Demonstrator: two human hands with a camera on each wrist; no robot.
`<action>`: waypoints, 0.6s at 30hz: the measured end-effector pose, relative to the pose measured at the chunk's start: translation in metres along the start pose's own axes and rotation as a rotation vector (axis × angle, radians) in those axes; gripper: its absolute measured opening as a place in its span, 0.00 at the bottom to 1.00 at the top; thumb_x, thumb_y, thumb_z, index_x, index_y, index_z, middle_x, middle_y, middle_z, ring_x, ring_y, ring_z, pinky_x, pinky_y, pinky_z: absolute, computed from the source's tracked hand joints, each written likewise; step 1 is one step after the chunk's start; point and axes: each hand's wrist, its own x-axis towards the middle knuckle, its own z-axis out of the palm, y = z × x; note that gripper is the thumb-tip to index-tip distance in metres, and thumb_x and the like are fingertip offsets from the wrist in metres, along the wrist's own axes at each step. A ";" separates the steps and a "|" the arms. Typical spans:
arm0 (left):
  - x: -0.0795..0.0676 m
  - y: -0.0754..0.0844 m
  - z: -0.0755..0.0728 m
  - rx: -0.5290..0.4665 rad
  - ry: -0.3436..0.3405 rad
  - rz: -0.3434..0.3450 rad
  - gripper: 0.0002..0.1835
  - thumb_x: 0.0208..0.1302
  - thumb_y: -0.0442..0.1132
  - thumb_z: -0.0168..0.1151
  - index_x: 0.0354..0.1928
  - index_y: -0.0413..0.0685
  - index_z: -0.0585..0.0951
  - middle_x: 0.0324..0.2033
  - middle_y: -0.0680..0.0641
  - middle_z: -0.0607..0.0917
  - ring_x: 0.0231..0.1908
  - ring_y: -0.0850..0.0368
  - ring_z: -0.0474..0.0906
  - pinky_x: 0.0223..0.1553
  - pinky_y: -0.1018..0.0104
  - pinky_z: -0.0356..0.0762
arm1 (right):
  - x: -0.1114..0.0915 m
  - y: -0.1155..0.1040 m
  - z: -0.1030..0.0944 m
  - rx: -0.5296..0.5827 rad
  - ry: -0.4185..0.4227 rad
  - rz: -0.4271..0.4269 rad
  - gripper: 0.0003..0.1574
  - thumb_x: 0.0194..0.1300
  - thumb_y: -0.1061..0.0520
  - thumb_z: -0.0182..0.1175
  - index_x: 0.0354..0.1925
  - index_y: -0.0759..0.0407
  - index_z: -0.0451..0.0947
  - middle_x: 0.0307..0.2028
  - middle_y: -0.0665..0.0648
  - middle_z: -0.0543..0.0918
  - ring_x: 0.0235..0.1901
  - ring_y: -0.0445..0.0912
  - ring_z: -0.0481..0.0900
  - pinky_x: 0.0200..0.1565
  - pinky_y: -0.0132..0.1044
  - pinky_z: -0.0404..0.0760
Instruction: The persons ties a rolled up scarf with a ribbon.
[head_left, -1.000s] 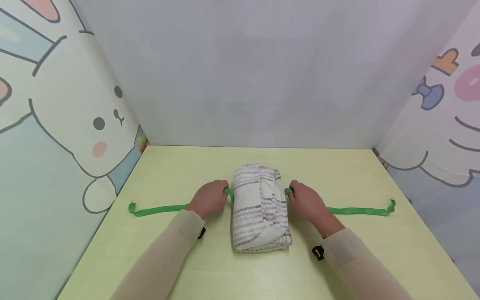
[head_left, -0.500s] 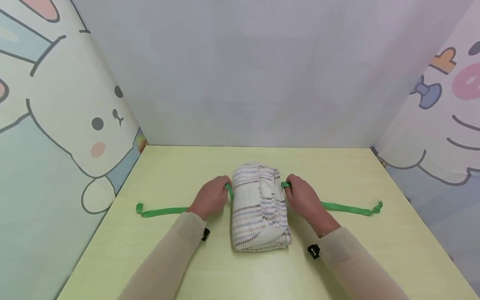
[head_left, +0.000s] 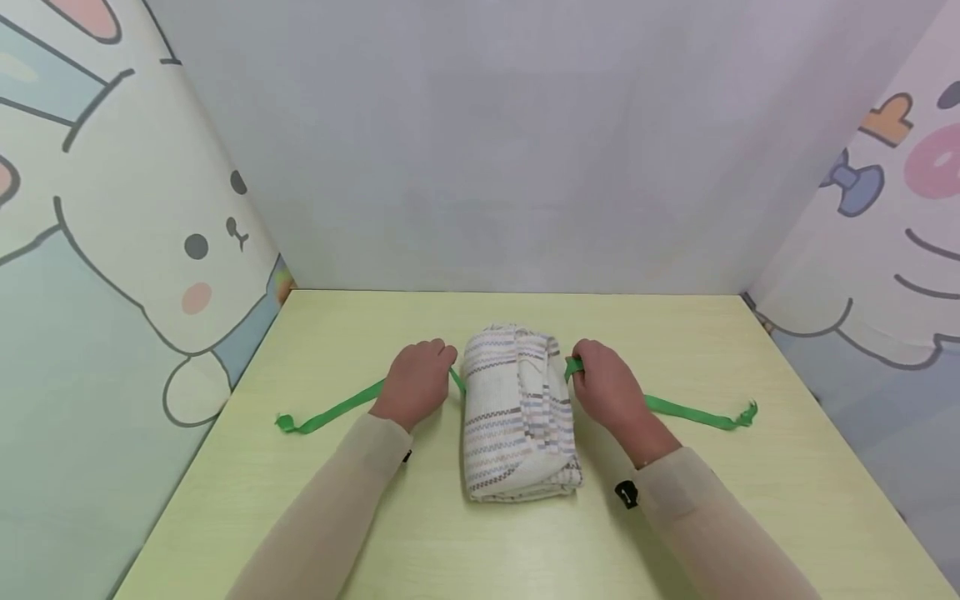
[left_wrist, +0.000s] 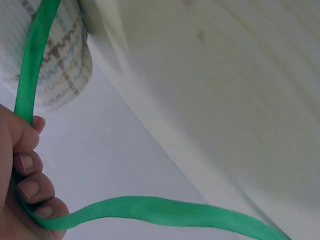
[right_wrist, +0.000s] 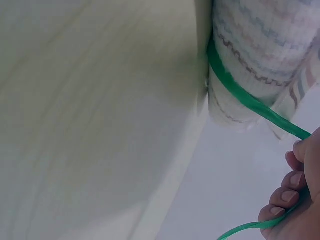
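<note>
A folded white cloth (head_left: 493,400) with striped patterning lies as a thick bundle in the middle of the table. A green ribbon (head_left: 345,406) comes out from both of its sides, the stretch beneath the bundle hidden. To the left of the cloth, my left hand (head_left: 417,382) grips the ribbon in curled fingers; in the left wrist view the green band (left_wrist: 31,70) runs taut up past the cloth. On the other side my right hand (head_left: 606,385) holds the ribbon's right part, which slants up along the cloth's side (right_wrist: 260,50) in the right wrist view.
The pale yellow table (head_left: 480,550) reaches back to a plain grey wall (head_left: 517,167). Side panels with cartoon drawings, a rabbit (head_left: 150,225) at left, flank it. Both loose ribbon ends, the right one (head_left: 697,412) included, trail outward over the tabletop.
Both hands have risen slightly, toward the far side of the table, still gripping the ribbon. The loose ribbon ends have drawn inward, and the left trailing part now slants up to the hand.
</note>
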 end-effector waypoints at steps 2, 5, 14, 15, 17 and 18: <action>0.001 -0.001 0.000 0.011 -0.025 -0.015 0.05 0.68 0.31 0.61 0.43 0.45 0.81 0.31 0.49 0.77 0.29 0.53 0.75 0.32 0.61 0.76 | 0.000 0.000 -0.002 0.008 -0.003 0.006 0.10 0.79 0.60 0.51 0.47 0.65 0.76 0.42 0.61 0.80 0.38 0.53 0.78 0.39 0.48 0.79; 0.001 -0.004 0.002 -0.009 -0.071 -0.063 0.07 0.69 0.32 0.60 0.46 0.45 0.81 0.34 0.49 0.79 0.32 0.52 0.78 0.35 0.61 0.78 | -0.001 0.000 -0.003 0.023 -0.010 0.013 0.12 0.80 0.58 0.50 0.48 0.65 0.75 0.43 0.62 0.80 0.38 0.53 0.78 0.40 0.48 0.79; -0.001 -0.001 0.006 -0.512 -0.071 -0.261 0.12 0.72 0.35 0.49 0.46 0.47 0.83 0.39 0.51 0.80 0.40 0.54 0.77 0.45 0.58 0.78 | -0.003 -0.001 -0.003 0.105 -0.049 0.039 0.15 0.82 0.56 0.44 0.48 0.65 0.74 0.41 0.60 0.78 0.37 0.53 0.75 0.41 0.49 0.77; -0.001 0.000 0.006 -0.551 -0.051 -0.269 0.13 0.72 0.35 0.48 0.45 0.48 0.83 0.38 0.51 0.80 0.39 0.54 0.76 0.45 0.58 0.78 | -0.003 -0.001 -0.003 0.105 -0.049 0.036 0.15 0.81 0.57 0.44 0.48 0.65 0.74 0.41 0.60 0.78 0.37 0.53 0.75 0.41 0.49 0.77; -0.002 0.003 0.006 -0.604 -0.015 -0.279 0.13 0.72 0.35 0.46 0.44 0.48 0.82 0.37 0.52 0.79 0.38 0.54 0.75 0.44 0.58 0.77 | -0.003 -0.002 -0.001 0.095 -0.047 0.023 0.15 0.81 0.57 0.45 0.48 0.65 0.75 0.41 0.60 0.78 0.38 0.53 0.75 0.42 0.49 0.77; -0.002 0.004 0.007 -0.622 0.003 -0.284 0.13 0.71 0.35 0.46 0.43 0.49 0.82 0.37 0.52 0.78 0.38 0.54 0.74 0.44 0.58 0.76 | -0.002 -0.003 0.000 0.088 -0.043 0.014 0.14 0.81 0.57 0.46 0.48 0.65 0.75 0.41 0.60 0.78 0.38 0.53 0.75 0.43 0.49 0.77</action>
